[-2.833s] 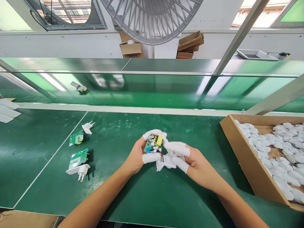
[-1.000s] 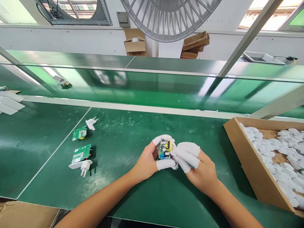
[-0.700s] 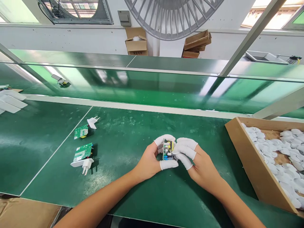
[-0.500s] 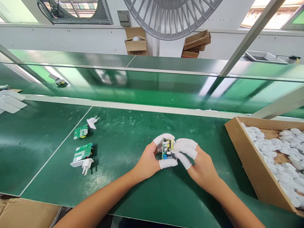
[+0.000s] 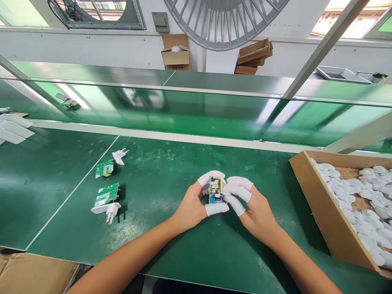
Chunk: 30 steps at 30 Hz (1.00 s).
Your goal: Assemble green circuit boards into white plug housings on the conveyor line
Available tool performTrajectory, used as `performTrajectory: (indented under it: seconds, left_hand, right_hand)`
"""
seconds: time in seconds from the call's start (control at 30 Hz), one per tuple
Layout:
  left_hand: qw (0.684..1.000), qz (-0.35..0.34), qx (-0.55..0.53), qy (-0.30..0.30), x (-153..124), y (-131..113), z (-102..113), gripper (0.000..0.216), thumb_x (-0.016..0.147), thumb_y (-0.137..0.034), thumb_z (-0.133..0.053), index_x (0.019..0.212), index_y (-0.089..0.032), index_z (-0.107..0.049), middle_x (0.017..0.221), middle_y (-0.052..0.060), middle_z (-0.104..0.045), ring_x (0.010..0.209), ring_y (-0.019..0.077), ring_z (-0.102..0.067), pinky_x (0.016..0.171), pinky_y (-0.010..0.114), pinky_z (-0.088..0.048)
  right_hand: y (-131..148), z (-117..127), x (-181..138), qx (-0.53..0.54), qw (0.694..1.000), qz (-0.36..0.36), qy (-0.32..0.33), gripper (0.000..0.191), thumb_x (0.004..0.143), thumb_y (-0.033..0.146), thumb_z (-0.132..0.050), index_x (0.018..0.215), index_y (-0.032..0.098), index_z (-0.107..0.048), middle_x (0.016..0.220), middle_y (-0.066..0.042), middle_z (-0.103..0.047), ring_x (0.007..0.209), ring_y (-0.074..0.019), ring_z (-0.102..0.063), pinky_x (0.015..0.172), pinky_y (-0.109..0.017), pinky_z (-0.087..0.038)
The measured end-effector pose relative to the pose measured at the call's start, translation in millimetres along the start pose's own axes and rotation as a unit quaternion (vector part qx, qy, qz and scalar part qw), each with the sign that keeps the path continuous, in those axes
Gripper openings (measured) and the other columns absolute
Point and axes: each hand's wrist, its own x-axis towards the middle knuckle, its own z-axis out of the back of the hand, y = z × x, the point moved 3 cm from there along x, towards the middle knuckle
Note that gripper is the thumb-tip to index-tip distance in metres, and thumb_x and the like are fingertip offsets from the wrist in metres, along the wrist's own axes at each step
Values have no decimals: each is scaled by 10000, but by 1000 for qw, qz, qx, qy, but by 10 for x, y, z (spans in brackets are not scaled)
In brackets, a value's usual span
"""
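Note:
A small circuit board (image 5: pixel 216 190) with yellow, black and blue components stands between my hands over the green table. My left hand (image 5: pixel 196 200), with white finger cots on its fingertips, is closed round it, thumb below and fingers above. From the right, my right hand (image 5: pixel 249 200), also in finger cots, pinches at the board's side; the exact contact is hidden behind the fingertips. Off to the left lie two more green circuit boards, a near one (image 5: pixel 107 194) wired to a white plug (image 5: pixel 112 211) and a farther one (image 5: pixel 104 168) beside another white plug (image 5: pixel 119 156).
A cardboard box (image 5: pixel 321 208) of white oval pieces (image 5: pixel 346 192) stands at the right. Behind a pale rail (image 5: pixel 183 136) runs a glossy green belt carrying another board assembly (image 5: pixel 70 102). White casings (image 5: pixel 14 128) lie at the far left. A metal post (image 5: pixel 321 53) rises at the right.
The board assembly on the green belt has shifted left. My hands stay almost in place around the circuit board, the right one moving only very slightly.

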Motion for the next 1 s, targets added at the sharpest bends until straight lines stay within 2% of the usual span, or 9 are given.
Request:
performTrajectory:
  seconds: [0.1,0.37,0.6,0.8,1.0]
  left_hand:
    - [1000,-3,-2,14,-5,-6,-14,581,625,-181,-765,1147,-252,-519,982,17,-601,883,177,-577,848,320,-461]
    - [999,-18,-24,23,-8,-7,-20,604,628,-154,-756,1170,-260,-513,986,12,-600,873,168,-574,850,320,-459]
    - [999,-25,-14,43,-5,-29,-20,635,605,-153,-768,1184,-257,-526,991,24,-607,883,183,-568,829,311,-463]
    - [999,-28,4,38,2,-41,12,651,616,-139,-761,1205,-273,-519,978,11,-610,872,171,-557,828,296,-450]
    - [998,-44,-1,45,-2,-51,32,700,618,-122,-758,1243,-286,-488,1023,21,-615,902,189,-566,840,312,-454]
  right_hand:
    - [19,2,-22,16,998,2,-62,247,839,123,-537,1060,229,-568,973,-71,-630,925,-198,-604,767,-348,-532]
    - [45,19,-8,84,990,-15,-112,265,800,75,-576,974,269,-631,871,-47,-642,848,-199,-610,704,-352,-525]
    - [52,14,-32,99,987,9,-130,331,784,41,-580,992,291,-644,854,-35,-640,834,-197,-614,683,-351,-526]
    - [46,-3,-31,102,987,7,-124,367,778,25,-582,1031,287,-632,864,-38,-648,844,-201,-618,702,-356,-527]
    - [72,9,-51,90,988,9,-123,408,785,0,-555,1071,286,-610,911,-47,-642,913,-210,-601,741,-372,-517]
